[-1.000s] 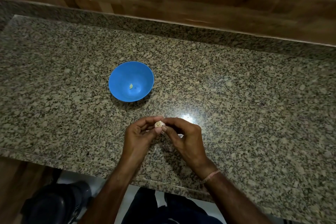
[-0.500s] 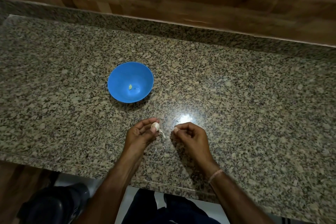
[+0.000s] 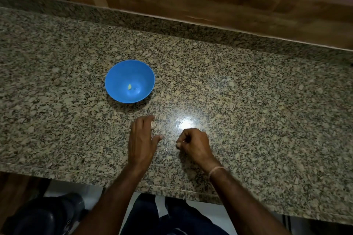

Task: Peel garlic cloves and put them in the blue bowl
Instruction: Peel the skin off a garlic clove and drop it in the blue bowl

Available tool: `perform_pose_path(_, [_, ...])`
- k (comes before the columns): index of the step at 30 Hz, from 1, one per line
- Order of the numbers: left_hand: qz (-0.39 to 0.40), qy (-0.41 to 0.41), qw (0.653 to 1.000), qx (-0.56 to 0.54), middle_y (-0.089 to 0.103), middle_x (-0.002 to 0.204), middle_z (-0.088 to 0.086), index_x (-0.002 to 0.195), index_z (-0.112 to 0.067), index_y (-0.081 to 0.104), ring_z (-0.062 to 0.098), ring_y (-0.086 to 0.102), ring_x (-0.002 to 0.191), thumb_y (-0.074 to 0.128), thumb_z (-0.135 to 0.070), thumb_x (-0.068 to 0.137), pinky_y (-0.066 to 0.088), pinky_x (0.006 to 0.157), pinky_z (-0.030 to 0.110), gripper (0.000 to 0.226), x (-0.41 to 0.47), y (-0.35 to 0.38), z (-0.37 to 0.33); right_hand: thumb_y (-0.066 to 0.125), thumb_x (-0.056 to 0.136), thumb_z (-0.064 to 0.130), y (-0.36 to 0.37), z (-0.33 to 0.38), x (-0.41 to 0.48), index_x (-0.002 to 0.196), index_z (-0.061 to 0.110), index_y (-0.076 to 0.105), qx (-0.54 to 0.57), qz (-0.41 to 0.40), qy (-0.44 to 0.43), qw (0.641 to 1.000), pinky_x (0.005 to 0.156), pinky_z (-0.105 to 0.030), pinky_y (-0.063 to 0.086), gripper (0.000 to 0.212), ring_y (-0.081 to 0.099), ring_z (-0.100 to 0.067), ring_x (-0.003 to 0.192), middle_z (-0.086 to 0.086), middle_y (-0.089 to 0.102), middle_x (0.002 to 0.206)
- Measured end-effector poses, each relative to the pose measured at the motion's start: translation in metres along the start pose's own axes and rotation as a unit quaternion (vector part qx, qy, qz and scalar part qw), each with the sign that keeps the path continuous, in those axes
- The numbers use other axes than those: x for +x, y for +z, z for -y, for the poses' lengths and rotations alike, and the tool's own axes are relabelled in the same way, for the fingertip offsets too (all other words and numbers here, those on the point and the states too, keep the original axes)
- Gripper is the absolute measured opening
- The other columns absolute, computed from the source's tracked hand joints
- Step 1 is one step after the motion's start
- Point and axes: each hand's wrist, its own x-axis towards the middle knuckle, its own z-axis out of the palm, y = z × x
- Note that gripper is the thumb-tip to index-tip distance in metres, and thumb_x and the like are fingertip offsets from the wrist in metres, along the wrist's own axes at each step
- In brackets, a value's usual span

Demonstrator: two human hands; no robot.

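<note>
My left hand (image 3: 142, 139) gripped a pale, whitish clove (image 3: 153, 125) near the bowl (image 3: 117, 71); right hand (image 3: 193, 144) looked clenched.

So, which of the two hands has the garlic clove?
The left hand, the one nearer the blue bowl: a pale garlic clove shows in its grip. The right hand is curled, with no clove visible.

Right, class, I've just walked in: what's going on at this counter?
A person is peeling garlic at a granite counter. The left hand holds a garlic clove at its fingertips, a little short of the blue bowl. The bowl has one small pale piece in it. The right hand is beside the left with its fingers curled. Whether it pinches a scrap of skin cannot be told.
</note>
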Motion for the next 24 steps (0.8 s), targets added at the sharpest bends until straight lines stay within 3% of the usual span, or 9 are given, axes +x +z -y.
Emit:
perform_pose_path(2, [-0.034, -0.021, 0.998, 0.056, 0.051, 0.124, 0.004, 0.131, -0.017, 0.053, 0.025, 0.049, 0.113, 0.088, -0.028, 0.077, 0.047, 0.088, 0.043, 0.066, -0.015, 0.000, -0.004, 0.085, 0.080, 0.005, -0.005, 0.004, 0.003, 0.072, 0.015, 0.076, -0.004, 0.027, 0.007, 1.000, 0.072, -0.015, 0.058, 0.015, 0.070, 0.003, 0.070, 0.010, 0.075, 0.072])
perform_pose_path(4, [-0.056, -0.033, 0.995, 0.078, 0.051, 0.120, 0.005, 0.125, -0.016, 0.053, 0.025, 0.049, 0.110, 0.088, -0.034, 0.074, 0.046, 0.087, 0.043, 0.064, -0.029, 0.004, -0.004, 0.085, 0.080, 0.005, -0.006, 0.008, 0.006, 0.073, 0.014, 0.078, -0.021, 0.043, 0.017, 0.999, 0.075, -0.012, 0.055, 0.013, 0.072, -0.001, 0.073, 0.006, 0.077, 0.075])
perform_pose_path(10, [-0.009, -0.028, 1.000, 0.007, 0.054, 0.104, -0.007, 0.109, -0.028, 0.054, 0.020, 0.052, 0.096, 0.080, -0.032, 0.087, 0.046, 0.076, 0.038, 0.034, -0.041, 0.015, 0.008, 0.084, 0.080, 0.007, -0.002, 0.019, 0.012, 0.075, 0.014, 0.080, -0.060, 0.036, 0.057, 0.996, 0.075, -0.013, 0.051, 0.010, 0.072, -0.006, 0.077, 0.005, 0.078, 0.078])
perform_pose_path(13, [0.001, -0.027, 1.000, 0.010, 0.055, 0.100, -0.010, 0.105, -0.029, 0.056, 0.018, 0.052, 0.094, 0.080, -0.034, 0.087, 0.046, 0.074, 0.039, 0.030, -0.039, 0.015, 0.010, 0.083, 0.077, 0.006, 0.004, 0.020, 0.011, 0.070, 0.016, 0.077, -0.083, 0.023, 0.058, 0.995, 0.080, -0.030, 0.060, 0.014, 0.072, -0.009, 0.076, 0.007, 0.076, 0.075])
perform_pose_path(24, [0.015, -0.047, 0.999, -0.001, 0.055, 0.095, -0.014, 0.099, -0.033, 0.058, 0.015, 0.050, 0.093, 0.079, -0.034, 0.087, 0.043, 0.074, 0.035, 0.024, -0.037, 0.009, 0.007, 0.068, 0.085, 0.003, 0.018, 0.027, -0.003, 0.075, 0.020, 0.070, -0.167, -0.035, 0.027, 0.985, 0.069, -0.035, 0.059, 0.020, 0.069, -0.016, 0.073, 0.005, 0.073, 0.077])
